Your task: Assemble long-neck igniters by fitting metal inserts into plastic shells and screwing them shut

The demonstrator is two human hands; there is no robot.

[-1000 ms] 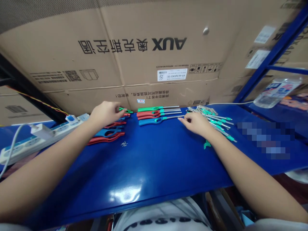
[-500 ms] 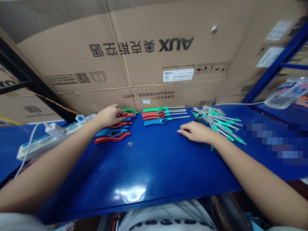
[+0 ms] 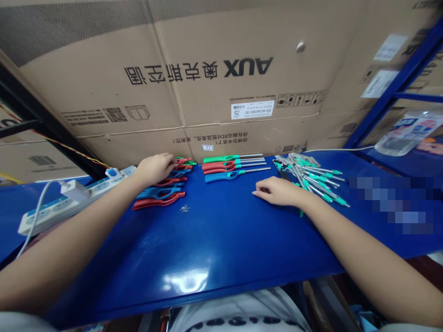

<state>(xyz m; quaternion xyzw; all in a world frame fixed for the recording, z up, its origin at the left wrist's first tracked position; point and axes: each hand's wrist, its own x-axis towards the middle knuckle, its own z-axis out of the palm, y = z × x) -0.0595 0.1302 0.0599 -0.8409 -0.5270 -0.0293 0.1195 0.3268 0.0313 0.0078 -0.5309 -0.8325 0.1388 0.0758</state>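
Observation:
My left hand (image 3: 157, 168) reaches to the back of a column of red, blue and green lighter handles. Its fingers are closed on a red lighter handle (image 3: 182, 160), which they partly cover. Nearer me in that column lie a blue handle (image 3: 155, 192) and a red handle (image 3: 159, 201). My right hand (image 3: 275, 191) rests on the table with fingers curled; what they hold, if anything, is hidden. Just beyond it lies a pile of metal lighter tubes (image 3: 316, 180) with teal ends. Between my hands are lighters with tubes fitted, including a blue lighter (image 3: 221, 176) and a green lighter (image 3: 219, 158).
Small screws or pins (image 3: 184, 209) lie on the blue table (image 3: 221, 249). A white power strip (image 3: 41, 216) runs along the left side. Behind stands a large cardboard sheet (image 3: 207, 106). A plastic bottle (image 3: 403, 133) is at the right, beyond a blue post (image 3: 377, 103).
My left hand has shifted slightly at the back of the handle column, and the red handle end at its fingertips sits a little farther back. The right hand stays put. The view has moved slightly.

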